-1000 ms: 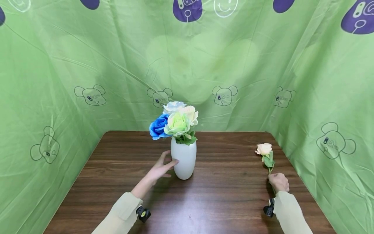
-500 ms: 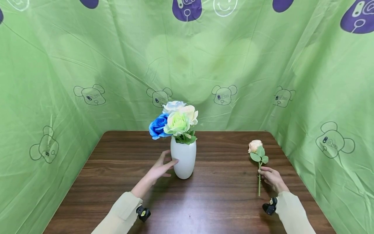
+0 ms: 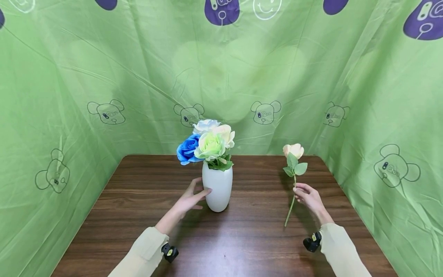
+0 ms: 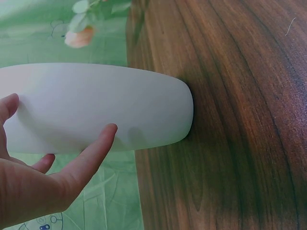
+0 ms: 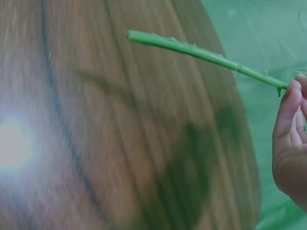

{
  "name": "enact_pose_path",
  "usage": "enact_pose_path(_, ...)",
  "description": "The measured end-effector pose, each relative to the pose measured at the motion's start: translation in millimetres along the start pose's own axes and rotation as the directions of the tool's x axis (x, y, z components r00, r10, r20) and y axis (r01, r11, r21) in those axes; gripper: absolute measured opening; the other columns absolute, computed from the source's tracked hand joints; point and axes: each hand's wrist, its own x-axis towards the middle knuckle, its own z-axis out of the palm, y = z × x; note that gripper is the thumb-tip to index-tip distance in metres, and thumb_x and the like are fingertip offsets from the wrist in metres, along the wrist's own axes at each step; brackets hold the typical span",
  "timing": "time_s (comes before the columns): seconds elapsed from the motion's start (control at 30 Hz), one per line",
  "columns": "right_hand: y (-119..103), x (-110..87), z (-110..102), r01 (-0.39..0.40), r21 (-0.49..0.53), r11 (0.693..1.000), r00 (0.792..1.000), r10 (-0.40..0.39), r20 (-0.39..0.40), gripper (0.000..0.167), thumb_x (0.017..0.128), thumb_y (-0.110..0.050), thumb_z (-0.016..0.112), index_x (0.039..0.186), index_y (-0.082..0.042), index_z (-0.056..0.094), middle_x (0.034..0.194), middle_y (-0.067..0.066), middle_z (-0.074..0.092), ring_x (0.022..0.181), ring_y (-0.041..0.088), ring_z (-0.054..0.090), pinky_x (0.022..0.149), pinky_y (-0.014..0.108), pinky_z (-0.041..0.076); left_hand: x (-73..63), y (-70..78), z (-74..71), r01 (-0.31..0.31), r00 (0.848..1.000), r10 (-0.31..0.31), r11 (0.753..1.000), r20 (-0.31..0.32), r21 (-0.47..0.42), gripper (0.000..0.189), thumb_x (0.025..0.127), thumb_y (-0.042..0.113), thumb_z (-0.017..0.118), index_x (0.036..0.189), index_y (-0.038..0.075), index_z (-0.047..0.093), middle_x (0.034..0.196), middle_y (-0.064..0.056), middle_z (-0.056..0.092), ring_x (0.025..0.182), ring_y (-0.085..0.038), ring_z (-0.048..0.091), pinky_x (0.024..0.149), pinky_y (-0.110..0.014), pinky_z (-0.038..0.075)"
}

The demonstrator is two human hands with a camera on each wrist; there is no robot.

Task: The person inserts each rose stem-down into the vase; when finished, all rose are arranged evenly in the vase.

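Note:
A white vase (image 3: 217,189) stands upright on the table, holding a blue rose (image 3: 188,150), a pale green rose (image 3: 210,146), a cream rose (image 3: 226,135) and a pale blue one (image 3: 206,126). My left hand (image 3: 188,200) rests against the vase's left side with spread, fairly straight fingers. In the left wrist view fingertips (image 4: 111,128) touch the white wall; part of one finger is hidden behind it. My right hand (image 3: 309,198) pinches the green stem of a peach rose (image 3: 294,150), flower up. The stem's cut end (image 5: 136,37) points free in the right wrist view.
The brown wooden table (image 3: 256,238) has rounded far corners. A green printed cloth (image 3: 149,77) hangs behind and along both sides. Each wrist wears a small black camera (image 3: 169,253).
My right hand has raised the peach rose from the table's right side and carried it left, turning the stem more upright. The left hand and vase have not visibly moved.

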Motion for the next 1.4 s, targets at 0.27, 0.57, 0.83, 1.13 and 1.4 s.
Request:
enact_pose_path(0.27,50.7,48.5,-5.3,0.255,-0.071,0.964,0.967,-0.252,0.038,0.026,0.084,-0.013,0.061,0.109,-0.004,0.057,0.086,0.001,0.062,0.053,0.007,0.052,0.041,0.022,0.043,14.4,-19.4,-4.4,-0.002,1.0,0.002,1.0,-0.008,-0.007,0.068,0.084,0.033,0.06,0.135,0.012,0.021,0.128,-0.026,0.031,0.109,-0.048,0.039,0.07,-0.049,0.047)
enact_pose_path(0.57,-66.1,14.7,88.0,0.312,0.253,0.916,0.95,-0.296,-0.1,0.021,0.08,-0.007,0.065,0.098,0.0,0.057,0.074,0.003,0.056,0.046,0.009,0.039,0.039,0.019,0.025,17.7,-23.3,-5.1,0.003,1.0,-0.003,1.0,-0.012,-0.012,0.068,0.083,0.035,0.061,0.135,0.015,0.022,0.129,-0.025,0.031,0.109,-0.047,0.04,0.073,-0.052,0.045)
enact_pose_path(0.83,-146.8,7.5,141.9,0.341,0.389,0.856,0.924,-0.23,-0.305,0.014,0.082,0.006,0.057,0.083,-0.008,0.056,0.082,0.001,0.059,0.045,0.005,0.038,0.038,0.014,0.027,0.4,0.4,0.1,-0.004,1.0,0.004,1.0,-0.01,0.005,0.061,0.087,0.026,0.057,0.134,0.009,0.022,0.127,-0.027,0.033,0.107,-0.045,0.043,0.072,-0.049,0.047)
enact_pose_path(1.13,-183.9,25.8,173.5,0.546,0.332,0.769,0.811,-0.386,-0.44,0.014,0.081,0.004,0.06,0.088,-0.007,0.056,0.088,0.007,0.056,0.046,0.005,0.038,0.039,0.013,0.029,6.9,-8.2,-2.1,-0.001,1.0,0.001,1.0,-0.001,-0.009,0.065,0.086,0.029,0.059,0.135,0.009,0.021,0.128,-0.027,0.031,0.109,-0.049,0.039,0.07,-0.049,0.047)
enact_pose_path(1.4,-192.0,28.8,200.4,0.585,0.218,0.781,0.798,-0.505,-0.329,0.019,0.081,0.002,0.061,0.096,0.009,0.052,0.082,0.003,0.056,0.046,0.005,0.039,0.04,0.015,0.031,20.6,-27.5,-5.3,0.0,1.0,0.0,1.0,-0.016,0.0,0.071,0.081,0.04,0.062,0.135,0.016,0.022,0.129,-0.024,0.032,0.109,-0.047,0.04,0.073,-0.053,0.045)
